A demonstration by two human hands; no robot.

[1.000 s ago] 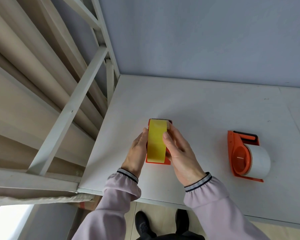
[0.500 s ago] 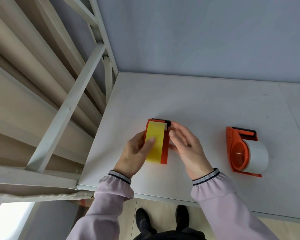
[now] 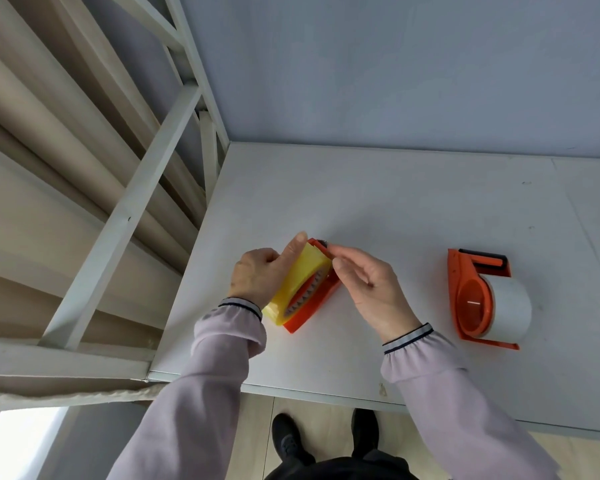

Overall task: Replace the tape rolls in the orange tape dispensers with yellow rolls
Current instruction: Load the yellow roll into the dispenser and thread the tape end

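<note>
An orange tape dispenser [image 3: 317, 299] with a yellow roll [image 3: 297, 285] on it is tilted on the white table [image 3: 378, 209]. My left hand [image 3: 260, 275] grips the yellow roll from the left, its forefinger lying over the top. My right hand [image 3: 364, 282] pinches at the dispenser's far end by the black roller; what lies between its fingertips is too small to tell. A second orange dispenser [image 3: 468, 299] lies flat to the right, apart from both hands, holding a white roll [image 3: 508, 308].
A white metal frame [image 3: 125, 216] with beige panels stands hard against the table's left edge. A grey wall [image 3: 395, 71] closes the back. The table's front edge [image 3: 291, 393] runs just above my shoes [image 3: 291, 438] on the floor.
The dispenser with the yellow roll has been turned and tilted so its toothed side faces me. My left hand wrapped further round the roll; my right fingers moved up to the dispenser's far end.
</note>
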